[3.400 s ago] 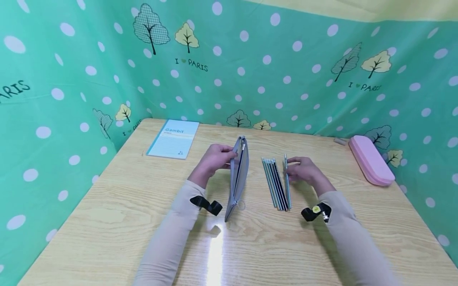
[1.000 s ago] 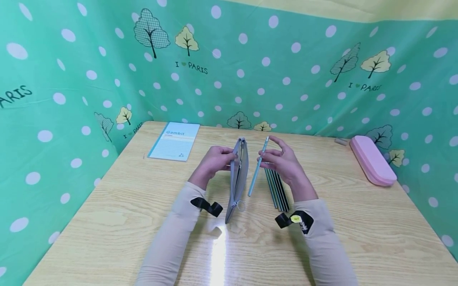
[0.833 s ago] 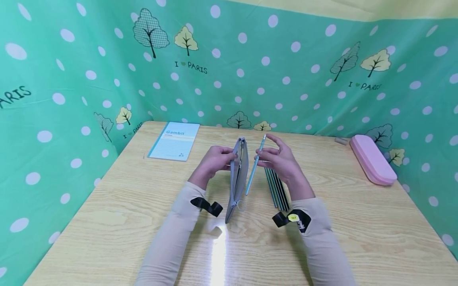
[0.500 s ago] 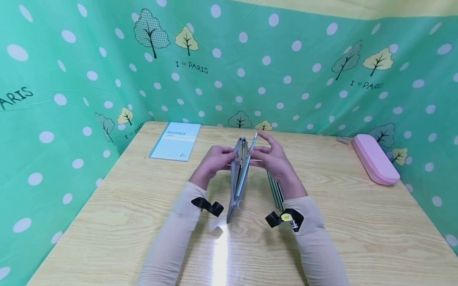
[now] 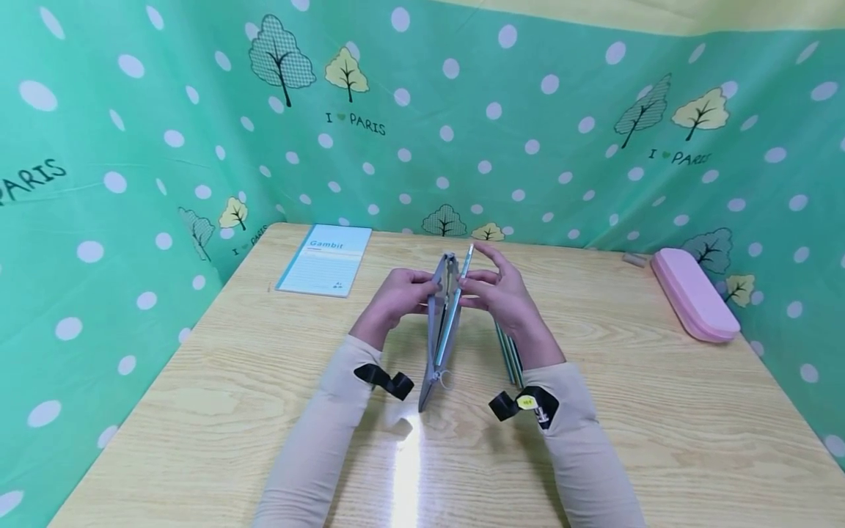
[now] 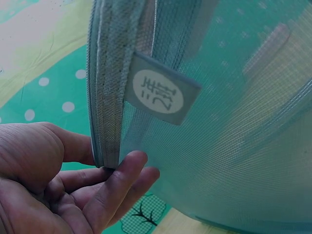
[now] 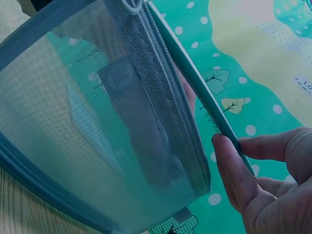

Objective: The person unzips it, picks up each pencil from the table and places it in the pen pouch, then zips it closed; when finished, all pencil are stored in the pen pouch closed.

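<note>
My left hand [image 5: 396, 297] pinches the zip edge of a grey mesh zip pouch [image 6: 234, 131] between thumb and fingers, so the pouch stands on edge with its mouth apart. A cloth tag [image 6: 158, 90] is sewn beside the zip. My right hand [image 5: 502, 297] pinches a light-blue pencil [image 7: 195, 80] near its upper end, one fingertip at the very top. The pencil slants along the pouch mouth, its lower end overlapping the opening near the zip ring [image 5: 445, 379]. Several more pencils [image 5: 510, 359] lie in a row on the table, partly hidden under my right hand and wrist.
A light-blue notebook [image 5: 323, 260] lies at the back left of the wooden table [image 5: 218, 411]. On the far right sits a pink pencil case [image 5: 696, 295], with a small grey block [image 5: 634, 259] next to it. A patterned green cloth [image 5: 528, 110] hangs behind.
My right hand has lifted one pencil from beside the row and carried it left to the pouch mouth, tilting it. The left hand and pouch have barely moved.
</note>
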A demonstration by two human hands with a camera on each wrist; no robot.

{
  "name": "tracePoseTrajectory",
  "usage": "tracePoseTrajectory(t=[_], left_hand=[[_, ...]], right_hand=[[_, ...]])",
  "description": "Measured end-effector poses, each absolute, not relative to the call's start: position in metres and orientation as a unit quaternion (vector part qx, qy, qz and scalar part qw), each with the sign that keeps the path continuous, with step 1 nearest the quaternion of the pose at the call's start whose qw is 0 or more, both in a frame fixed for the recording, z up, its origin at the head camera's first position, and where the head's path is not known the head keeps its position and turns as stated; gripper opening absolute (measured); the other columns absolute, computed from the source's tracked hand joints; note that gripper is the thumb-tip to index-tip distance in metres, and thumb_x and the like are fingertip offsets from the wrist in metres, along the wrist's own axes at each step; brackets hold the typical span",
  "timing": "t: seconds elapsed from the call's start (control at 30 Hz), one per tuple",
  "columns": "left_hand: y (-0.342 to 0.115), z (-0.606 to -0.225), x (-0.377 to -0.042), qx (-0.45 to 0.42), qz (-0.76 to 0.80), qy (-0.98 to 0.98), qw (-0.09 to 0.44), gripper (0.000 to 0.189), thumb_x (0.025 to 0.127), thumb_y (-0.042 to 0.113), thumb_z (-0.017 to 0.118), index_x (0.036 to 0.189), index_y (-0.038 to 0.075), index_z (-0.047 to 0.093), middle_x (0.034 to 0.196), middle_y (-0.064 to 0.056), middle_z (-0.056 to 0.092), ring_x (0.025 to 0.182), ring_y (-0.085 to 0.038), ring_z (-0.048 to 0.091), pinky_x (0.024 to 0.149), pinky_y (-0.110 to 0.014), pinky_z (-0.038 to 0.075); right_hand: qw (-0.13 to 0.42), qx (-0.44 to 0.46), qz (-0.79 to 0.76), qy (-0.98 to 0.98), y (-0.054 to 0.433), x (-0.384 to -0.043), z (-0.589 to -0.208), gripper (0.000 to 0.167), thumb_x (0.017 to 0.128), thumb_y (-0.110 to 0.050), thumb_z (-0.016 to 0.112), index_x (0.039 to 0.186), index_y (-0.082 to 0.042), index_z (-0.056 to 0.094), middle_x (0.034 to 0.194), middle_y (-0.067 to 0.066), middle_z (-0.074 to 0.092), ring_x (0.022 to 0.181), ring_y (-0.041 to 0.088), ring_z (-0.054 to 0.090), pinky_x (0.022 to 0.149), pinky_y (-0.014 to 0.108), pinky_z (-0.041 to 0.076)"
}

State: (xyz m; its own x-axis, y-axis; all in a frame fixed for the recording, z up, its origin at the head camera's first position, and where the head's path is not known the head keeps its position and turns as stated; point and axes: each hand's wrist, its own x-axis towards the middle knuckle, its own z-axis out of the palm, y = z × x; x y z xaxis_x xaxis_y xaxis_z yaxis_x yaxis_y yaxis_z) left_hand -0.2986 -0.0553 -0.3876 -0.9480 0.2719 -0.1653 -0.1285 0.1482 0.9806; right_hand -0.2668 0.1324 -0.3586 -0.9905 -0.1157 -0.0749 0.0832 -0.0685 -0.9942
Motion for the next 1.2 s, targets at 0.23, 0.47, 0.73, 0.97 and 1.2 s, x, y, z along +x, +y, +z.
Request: tracePoseTrajectory(t=[0.23, 0.47, 0.73, 0.97, 1.2], left_hand=[[-0.055, -0.387, -0.298, 0.050, 0.650, 0.742, 0.156, 0.033, 0.104, 0.006, 0.057, 0.132, -0.011, 0.063, 0.122, -0.027, 0.069, 0.105, -0.034, 0.074, 0.088, -0.036, 0.065], [-0.054, -0.386, -0.297, 0.047, 0.650, 0.742, 0.158, 0.033, 0.104, 0.005, 0.057, 0.133, -0.010, 0.063, 0.124, -0.027, 0.069, 0.107, -0.036, 0.073, 0.088, -0.036, 0.065], [-0.055, -0.385, -0.298, 0.046, 0.644, 0.747, 0.157, 0.032, 0.104, 0.006, 0.058, 0.132, -0.009, 0.064, 0.121, -0.025, 0.070, 0.103, -0.032, 0.074, 0.087, -0.036, 0.065], [-0.055, -0.385, -0.298, 0.051, 0.652, 0.740, 0.161, 0.034, 0.103, 0.005, 0.058, 0.134, -0.012, 0.061, 0.124, -0.028, 0.068, 0.105, -0.034, 0.074, 0.087, -0.036, 0.065], [-0.056, -0.386, -0.297, 0.050, 0.649, 0.742, 0.160, 0.035, 0.103, 0.005, 0.058, 0.134, -0.011, 0.061, 0.125, -0.027, 0.068, 0.102, -0.031, 0.074, 0.087, -0.035, 0.065]], right_hand=[[0.065, -0.019, -0.718, 0.693, 0.130, -0.266, -0.358, 0.079, 0.097, 0.011, 0.062, 0.163, -0.019, 0.031, 0.096, 0.004, 0.065, 0.082, 0.014, 0.071, 0.076, 0.029, 0.066], [0.056, -0.031, -0.708, 0.703, 0.129, -0.264, -0.358, 0.077, 0.096, 0.012, 0.061, 0.162, -0.016, 0.032, 0.098, 0.006, 0.065, 0.082, 0.013, 0.070, 0.075, 0.029, 0.066], [0.038, -0.038, -0.688, 0.724, 0.129, -0.262, -0.355, 0.059, 0.098, 0.008, 0.061, 0.153, -0.003, 0.044, 0.124, 0.025, 0.060, 0.093, 0.019, 0.070, 0.087, 0.031, 0.064], [0.011, -0.044, -0.666, 0.745, 0.141, -0.260, -0.348, 0.042, 0.104, -0.005, 0.058, 0.144, 0.004, 0.053, 0.128, 0.025, 0.059, 0.097, 0.016, 0.068, 0.092, 0.027, 0.062], [0.017, -0.040, -0.661, 0.749, 0.164, -0.260, -0.348, 0.043, 0.106, -0.011, 0.056, 0.144, 0.008, 0.051, 0.122, 0.022, 0.062, 0.089, 0.009, 0.071, 0.087, 0.023, 0.062]])
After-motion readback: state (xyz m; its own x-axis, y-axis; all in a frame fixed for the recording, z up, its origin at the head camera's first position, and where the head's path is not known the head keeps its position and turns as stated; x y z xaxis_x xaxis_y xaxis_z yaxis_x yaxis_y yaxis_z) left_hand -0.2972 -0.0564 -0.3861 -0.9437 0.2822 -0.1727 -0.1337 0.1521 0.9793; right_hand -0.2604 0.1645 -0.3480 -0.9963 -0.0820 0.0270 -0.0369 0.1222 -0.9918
